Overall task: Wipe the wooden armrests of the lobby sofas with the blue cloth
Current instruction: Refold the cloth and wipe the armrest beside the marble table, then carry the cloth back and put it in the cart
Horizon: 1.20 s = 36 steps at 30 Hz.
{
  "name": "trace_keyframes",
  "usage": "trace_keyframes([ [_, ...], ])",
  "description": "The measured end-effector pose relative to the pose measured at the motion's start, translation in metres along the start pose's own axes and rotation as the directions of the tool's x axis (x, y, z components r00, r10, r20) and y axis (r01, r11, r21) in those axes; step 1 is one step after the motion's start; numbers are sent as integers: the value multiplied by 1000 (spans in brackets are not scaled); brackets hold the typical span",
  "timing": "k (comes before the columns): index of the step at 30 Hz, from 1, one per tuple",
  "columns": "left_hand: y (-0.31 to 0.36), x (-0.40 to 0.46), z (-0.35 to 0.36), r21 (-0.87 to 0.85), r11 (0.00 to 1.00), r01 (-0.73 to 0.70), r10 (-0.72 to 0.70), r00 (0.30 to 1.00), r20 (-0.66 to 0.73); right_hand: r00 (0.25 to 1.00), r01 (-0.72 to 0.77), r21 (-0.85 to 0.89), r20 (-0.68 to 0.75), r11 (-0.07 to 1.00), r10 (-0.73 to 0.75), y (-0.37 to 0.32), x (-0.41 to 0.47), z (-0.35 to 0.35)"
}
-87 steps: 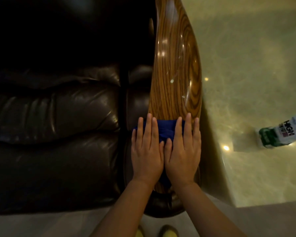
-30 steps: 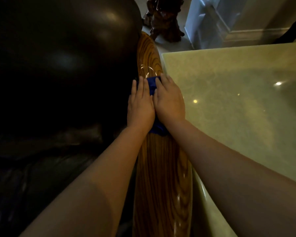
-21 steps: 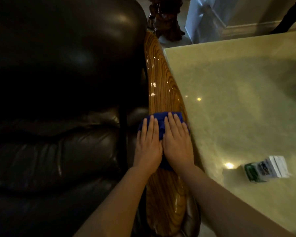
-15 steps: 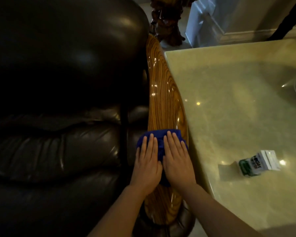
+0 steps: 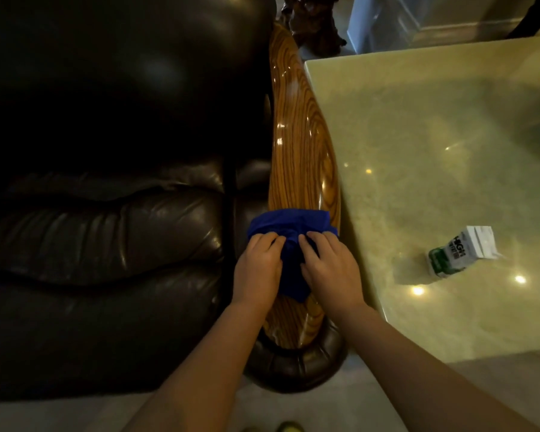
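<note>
A glossy wooden armrest [image 5: 296,145] with bold grain runs from the top centre toward me along the right side of a dark leather sofa [image 5: 106,213]. The blue cloth [image 5: 289,226] lies bunched across the armrest near its front end. My left hand [image 5: 258,271] and my right hand [image 5: 331,271] sit side by side on the cloth, fingers curled into its folds, gripping it. The cloth's middle shows between the two hands; its rear edge spreads across the full width of the wood.
A pale stone table [image 5: 434,135] stands tight against the armrest's right side. A small green and white carton [image 5: 459,255] lies on it. A dark carved wooden piece [image 5: 312,20] stands beyond the armrest's far end. Pale floor lies in front of the sofa.
Both hands slid the cloth from the armrest's far end back toward the front end. The fingers, flat before, now curl into the cloth and bunch it.
</note>
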<state>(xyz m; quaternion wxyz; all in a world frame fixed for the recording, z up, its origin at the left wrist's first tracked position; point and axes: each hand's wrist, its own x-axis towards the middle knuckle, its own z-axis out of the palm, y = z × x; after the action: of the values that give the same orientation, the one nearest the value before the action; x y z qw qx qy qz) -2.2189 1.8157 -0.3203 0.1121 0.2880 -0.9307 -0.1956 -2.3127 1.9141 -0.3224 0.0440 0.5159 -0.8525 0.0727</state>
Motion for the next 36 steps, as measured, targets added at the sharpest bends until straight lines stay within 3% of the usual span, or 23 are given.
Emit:
trace_keyframes([
  [4, 3, -2, -5, 28, 999, -37, 36, 999, 36, 1000, 12, 32, 16, 999, -12, -5, -4, -6],
  [12, 3, 7, -26, 86, 996, -30, 1, 950, 312, 984, -40, 146, 176, 989, 14, -1, -4, -32],
  [16, 11, 16, -62, 41, 999, 6, -20, 930, 366, 943, -142, 297, 332, 944, 38, 7, 15, -63],
  [19, 21, 26, -104, 1, 998, 56, -52, 916, 399, 931, -174, 376, 365, 910, 27, 3, 34, -105],
  [28, 54, 67, -277, -159, 972, 172, -129, 960, 248, 976, -68, 514, 213, 855, -50, -18, 108, -265],
  [36, 70, 60, -464, -171, 972, 163, -161, 987, 26, 978, 157, 578, 19, 801, -206, -83, 167, -428],
])
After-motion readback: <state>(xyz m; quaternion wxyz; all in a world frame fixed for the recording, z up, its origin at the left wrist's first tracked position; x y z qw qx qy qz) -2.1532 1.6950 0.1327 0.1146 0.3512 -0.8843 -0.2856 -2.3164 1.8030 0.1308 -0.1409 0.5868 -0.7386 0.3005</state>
